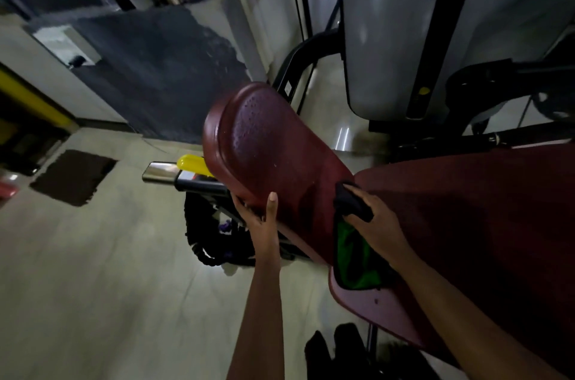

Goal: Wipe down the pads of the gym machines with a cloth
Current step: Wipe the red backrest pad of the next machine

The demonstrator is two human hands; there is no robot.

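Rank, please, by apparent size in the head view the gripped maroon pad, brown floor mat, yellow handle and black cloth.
maroon pad
floor mat, farther away
yellow handle and black cloth look alike, both partly hidden

Pale floor (109, 286); dark mat (73, 177), perhaps.

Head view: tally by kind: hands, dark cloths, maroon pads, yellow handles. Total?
Hands: 2, left hand holding the edge of the rounded pad, right hand
Dark cloths: 1, dark cloth held by the right hand
Maroon pads: 2, rounded pad, wide pad
Yellow handles: 1, yellow handle
Total: 6
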